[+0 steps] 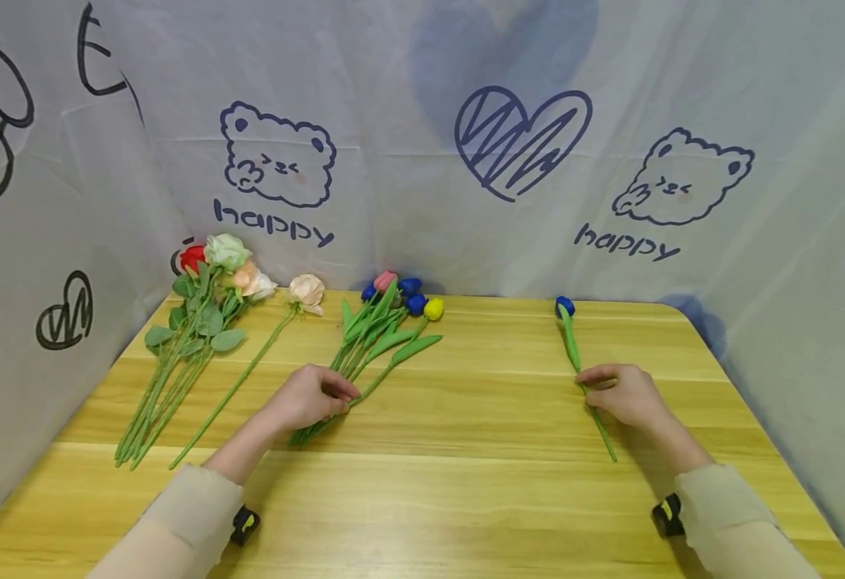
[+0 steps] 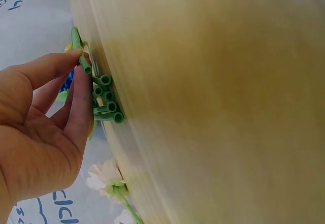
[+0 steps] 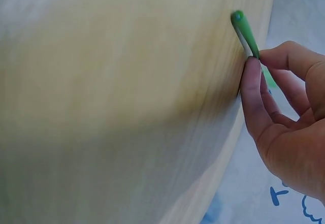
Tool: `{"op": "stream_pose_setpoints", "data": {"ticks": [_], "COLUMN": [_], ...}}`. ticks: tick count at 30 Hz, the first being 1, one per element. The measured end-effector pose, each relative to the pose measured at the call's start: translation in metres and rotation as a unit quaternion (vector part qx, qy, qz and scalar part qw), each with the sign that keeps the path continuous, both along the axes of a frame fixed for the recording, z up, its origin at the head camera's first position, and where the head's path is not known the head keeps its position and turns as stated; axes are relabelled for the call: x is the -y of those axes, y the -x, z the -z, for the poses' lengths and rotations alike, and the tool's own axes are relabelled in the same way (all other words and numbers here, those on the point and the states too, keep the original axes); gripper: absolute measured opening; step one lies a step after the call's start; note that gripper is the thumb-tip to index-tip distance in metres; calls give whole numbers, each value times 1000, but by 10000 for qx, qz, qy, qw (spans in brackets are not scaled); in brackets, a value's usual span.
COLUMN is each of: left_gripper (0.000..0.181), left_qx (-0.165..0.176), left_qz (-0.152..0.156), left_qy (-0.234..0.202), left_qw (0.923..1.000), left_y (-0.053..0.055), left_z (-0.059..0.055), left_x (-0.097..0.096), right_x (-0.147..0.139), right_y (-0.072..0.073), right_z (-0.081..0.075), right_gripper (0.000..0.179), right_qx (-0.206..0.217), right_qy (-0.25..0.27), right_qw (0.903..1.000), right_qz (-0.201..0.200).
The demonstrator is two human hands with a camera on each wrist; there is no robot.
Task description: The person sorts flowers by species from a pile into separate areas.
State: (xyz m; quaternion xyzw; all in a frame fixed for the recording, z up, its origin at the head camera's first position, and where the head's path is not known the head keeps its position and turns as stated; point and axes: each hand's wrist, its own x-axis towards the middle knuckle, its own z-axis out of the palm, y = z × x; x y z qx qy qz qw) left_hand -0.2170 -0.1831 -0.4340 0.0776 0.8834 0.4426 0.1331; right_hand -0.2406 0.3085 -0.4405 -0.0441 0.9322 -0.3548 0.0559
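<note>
My left hand (image 1: 315, 397) pinches the stem of a yellow tulip (image 1: 433, 309) between thumb and finger, as the left wrist view also shows. Beneath and beside it lies a bunch of tulips with a pink bloom (image 1: 385, 281) and several blue ones (image 1: 416, 304); their cut stem ends (image 2: 107, 96) cluster by my fingers. Over on the right, my right hand (image 1: 626, 394) pinches the stem of a single blue tulip (image 1: 565, 306), its bloom pointing to the back of the table. In the right wrist view the green stem (image 3: 245, 33) sticks out past the fingertips.
Left of the tulips a single pale pink rose (image 1: 306, 293) lies on the wooden table (image 1: 451, 498). Farther left is a bunch of roses with red, pale green (image 1: 227, 251), peach and white blooms. A printed cloth (image 1: 408, 185) hangs behind the table and along its sides.
</note>
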Motion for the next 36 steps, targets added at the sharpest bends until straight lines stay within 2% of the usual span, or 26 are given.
{"op": "stream_pose_setpoints", "data": {"ticks": [10,17,23,26,30,33,36], "left_gripper": [18,19,23,28,31,30,29], "left_qx": [101,145,220,54,-403,-718,-931], "left_qz": [-62,-130,-270,-356,-558,-784,-1017], "left_qy": [57,4,-268,-364,-577,-986,-1483], "left_qw": [9999,9998,9990,9987,9960,9894,9793], "left_y": [0,-1,-2,-3,-6,-8,-9], "left_z": [-2,-2,-6,-11,-22,-29,-32], "left_x": [-3,-4,-4,-5,-15,-28,-45], "right_x": [-1,1,3,6,17,28,42], "right_y": [-2,-3,-7,-10,-17,-21,-24], "right_z": [0,1,-2,-6,-12,-15,-17], "right_gripper": [33,35,40,42,44,44,43], "right_qx": [295,193,48,-75,-255,-515,-773], "right_qy": [409,521,790,998,1377,1728,2181], "right_qw": [9987,9980,9957,9934,9871,9790,9664], "right_qz": [120,300,480,560,771,952,1122]}}
